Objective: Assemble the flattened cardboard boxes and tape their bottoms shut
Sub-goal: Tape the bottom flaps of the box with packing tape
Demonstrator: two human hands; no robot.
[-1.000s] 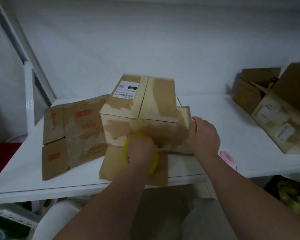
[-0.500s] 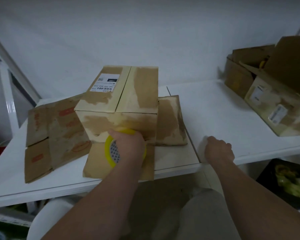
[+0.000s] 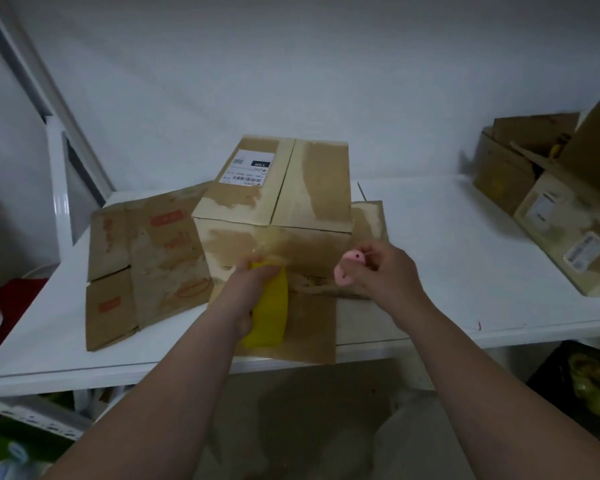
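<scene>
A small pink cutter is now held up in the right hand, where half a second ago that hand was pressed empty on the white worktop off to the right; it has been brought back in to the near face of the assembled brown cardboard box. From that, the tape run looks finished and a cut is probably next, though the blade itself cannot be made out. The yellow roll of packing tape is still gripped in the left hand, low against the box's near face, with a strip of clear tape seemingly stretched up from it onto the cardboard. The left fingers are clenched over the top of the roll; the right fingers are closed in a pinch around the pink cutter, touching nothing else. The box stands mid-worktop with its seamed face up, resting on a flat sheet of cardboard that overhangs the front edge. A flattened brown box with red printing lies just beside it on the left, not yet assembled, and more opened boxes sit well apart at the right edge.
</scene>
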